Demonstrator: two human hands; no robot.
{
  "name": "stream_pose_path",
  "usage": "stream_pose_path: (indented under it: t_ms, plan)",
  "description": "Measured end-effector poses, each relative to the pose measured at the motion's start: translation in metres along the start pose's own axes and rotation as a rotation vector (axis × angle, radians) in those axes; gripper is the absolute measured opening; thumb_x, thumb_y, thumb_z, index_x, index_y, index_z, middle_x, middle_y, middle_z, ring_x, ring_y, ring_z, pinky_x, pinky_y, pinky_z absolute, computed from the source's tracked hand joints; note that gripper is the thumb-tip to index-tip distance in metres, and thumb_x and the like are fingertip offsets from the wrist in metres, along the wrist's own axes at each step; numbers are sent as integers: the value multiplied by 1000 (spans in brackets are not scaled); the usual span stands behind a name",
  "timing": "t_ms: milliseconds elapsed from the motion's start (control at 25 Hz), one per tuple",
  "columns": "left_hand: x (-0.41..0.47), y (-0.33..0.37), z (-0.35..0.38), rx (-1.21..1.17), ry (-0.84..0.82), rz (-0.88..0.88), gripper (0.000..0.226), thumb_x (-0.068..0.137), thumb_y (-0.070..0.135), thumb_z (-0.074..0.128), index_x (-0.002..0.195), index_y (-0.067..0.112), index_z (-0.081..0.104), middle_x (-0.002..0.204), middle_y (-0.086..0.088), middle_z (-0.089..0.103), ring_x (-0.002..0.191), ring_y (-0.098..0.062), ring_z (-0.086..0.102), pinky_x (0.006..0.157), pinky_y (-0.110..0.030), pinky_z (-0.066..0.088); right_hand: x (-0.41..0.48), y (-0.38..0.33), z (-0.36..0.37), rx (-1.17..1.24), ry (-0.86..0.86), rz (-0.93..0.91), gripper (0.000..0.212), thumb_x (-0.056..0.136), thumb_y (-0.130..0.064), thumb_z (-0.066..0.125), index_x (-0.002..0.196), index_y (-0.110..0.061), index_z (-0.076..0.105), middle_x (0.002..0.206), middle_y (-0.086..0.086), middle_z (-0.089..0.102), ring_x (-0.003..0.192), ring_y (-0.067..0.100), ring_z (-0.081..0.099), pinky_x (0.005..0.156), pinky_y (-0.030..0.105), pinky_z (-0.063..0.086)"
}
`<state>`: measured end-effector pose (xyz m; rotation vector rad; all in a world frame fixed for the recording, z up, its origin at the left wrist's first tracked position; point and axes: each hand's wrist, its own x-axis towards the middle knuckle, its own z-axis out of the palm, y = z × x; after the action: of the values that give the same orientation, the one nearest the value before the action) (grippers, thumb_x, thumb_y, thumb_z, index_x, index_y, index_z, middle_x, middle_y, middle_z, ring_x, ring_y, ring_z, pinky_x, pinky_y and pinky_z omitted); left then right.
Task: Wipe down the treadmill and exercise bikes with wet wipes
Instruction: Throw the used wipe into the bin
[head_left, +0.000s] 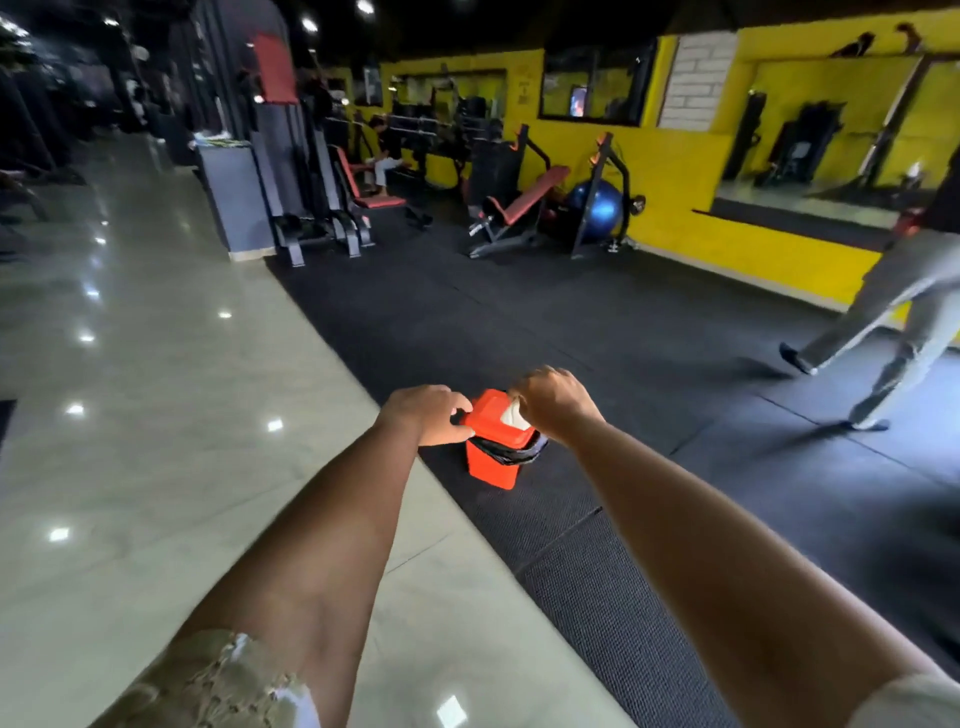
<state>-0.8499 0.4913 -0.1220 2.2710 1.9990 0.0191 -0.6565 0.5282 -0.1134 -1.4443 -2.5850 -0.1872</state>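
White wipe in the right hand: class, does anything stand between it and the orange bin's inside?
Only the swing lid: the right hand holds the white wipe at the lid's opening on the orange bin; the left hand grips the lid's edge.

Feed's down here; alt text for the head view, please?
The right hand pinches a white wipe at the lid opening of a small orange bin with a black liner, while the left hand grips the lid's edge. The bin stands on black rubber matting beside pale tiles; another person is mid-stride at right.
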Motion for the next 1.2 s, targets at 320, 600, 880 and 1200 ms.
stream_pose_path:
  t_ms: [320,600,880,1200]
  plan:
    - [177,68,13,50,56,76,45,88,56,56,130,39,58,126,9,60,119,-16,58,90,-31,45,71,169,48,7,0,62,38,86,-10,47,111,-29,68,118,-4,65,117,19,53,96,31,38]
    - [337,148,15,-9,58,34,46,88,57,57,130,38,58,123,10,61,119,-15,57,93,-34,46,151,343,69,34,-13,55,42,85,-8,47,111,-31,69,124,-9,62,121,14,50,102,29,36]
    - [450,174,20,25,31,4,49,90,57,54,134,37,54,124,11,60,118,-15,57,85,-34,43,221,434,94,-24,-44,3,41,89,-9,47,118,-32,65,123,-7,61,122,15,47,102,28,32]
    - [579,156,29,8,36,-91,51,90,59,53,135,37,53,126,10,59,117,-16,57,83,-33,44,336,511,126,16,-40,-57,42,87,-7,48,116,-31,67,122,-9,62,121,12,46,102,25,31]
